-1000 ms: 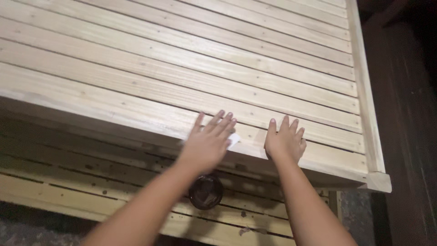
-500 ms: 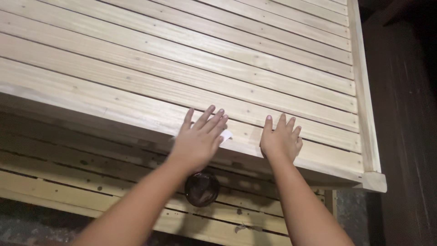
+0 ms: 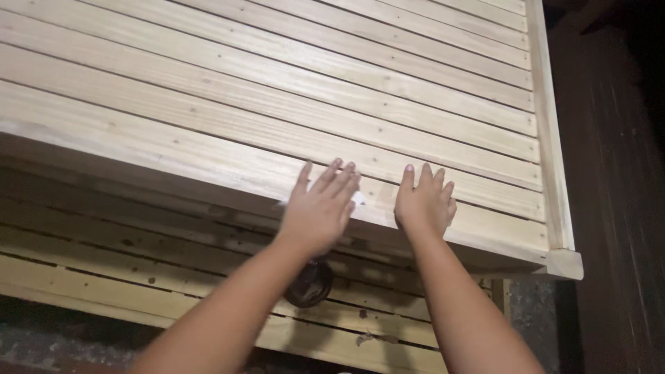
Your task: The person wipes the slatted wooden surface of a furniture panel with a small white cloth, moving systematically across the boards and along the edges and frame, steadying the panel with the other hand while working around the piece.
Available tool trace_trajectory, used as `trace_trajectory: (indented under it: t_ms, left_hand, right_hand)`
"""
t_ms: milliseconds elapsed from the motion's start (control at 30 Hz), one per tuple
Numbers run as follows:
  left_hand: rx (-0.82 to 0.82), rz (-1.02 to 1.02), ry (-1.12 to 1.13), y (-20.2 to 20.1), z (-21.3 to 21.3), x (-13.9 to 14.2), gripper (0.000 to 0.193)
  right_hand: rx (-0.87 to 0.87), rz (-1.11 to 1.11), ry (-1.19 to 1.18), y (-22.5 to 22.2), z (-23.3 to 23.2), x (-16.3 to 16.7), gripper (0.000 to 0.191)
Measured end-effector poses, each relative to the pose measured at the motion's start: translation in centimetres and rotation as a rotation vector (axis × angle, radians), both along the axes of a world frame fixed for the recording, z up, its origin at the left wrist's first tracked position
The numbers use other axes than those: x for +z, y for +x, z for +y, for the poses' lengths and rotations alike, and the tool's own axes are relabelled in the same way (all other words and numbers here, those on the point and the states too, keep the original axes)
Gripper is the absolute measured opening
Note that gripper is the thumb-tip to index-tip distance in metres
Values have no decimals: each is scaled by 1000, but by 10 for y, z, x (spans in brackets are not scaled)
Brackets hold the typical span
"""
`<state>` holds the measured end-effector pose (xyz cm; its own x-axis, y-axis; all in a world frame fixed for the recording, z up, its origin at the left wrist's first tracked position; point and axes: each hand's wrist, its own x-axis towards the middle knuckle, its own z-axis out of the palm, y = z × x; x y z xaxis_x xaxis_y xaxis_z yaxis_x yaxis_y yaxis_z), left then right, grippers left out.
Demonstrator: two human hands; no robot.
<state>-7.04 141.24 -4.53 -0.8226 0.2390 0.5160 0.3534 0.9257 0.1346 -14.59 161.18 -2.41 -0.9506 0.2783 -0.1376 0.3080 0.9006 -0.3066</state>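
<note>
Head view, left hand [image 3: 320, 208] pressing white pad [image 3: 357, 199], slatted panel [image 3: 277, 104]

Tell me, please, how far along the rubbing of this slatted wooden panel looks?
Done: hard to judge; the slats of the wooden panel all look alike pale and bare. In hand: the left hand presses a small white piece, perhaps paper or cloth, onto the front slat, and the right hand lies flat beside it. Left: cannot tell. A dark round object sits below.

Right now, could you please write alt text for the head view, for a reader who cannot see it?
Two bare hands press flat on a slatted wooden panel; the left hand covers a small white piece, the right hand lies beside it. A dark round thing sits on lower boards.
</note>
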Motion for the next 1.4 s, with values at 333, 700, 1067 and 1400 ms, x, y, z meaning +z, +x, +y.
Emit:
trace_trajectory:
  t_ms: [333, 700, 1067, 1400]
  left_hand:
    - [482, -337, -175, 23, -244, 38, 40]
    - [-354, -352, -237, -21, -11, 22, 55]
    - [-394, -185, 15, -41, 314, -22, 57]
    - [-396, -336, 34, -34, 276, -2, 48]
  right_hand:
    - [142, 458, -655, 4, 45, -36, 53]
    - [67, 673, -775, 60, 138, -11, 49]
    - [-63, 680, -629, 120, 262, -11, 50]
    - [-225, 627, -660, 104, 296, -39, 51]
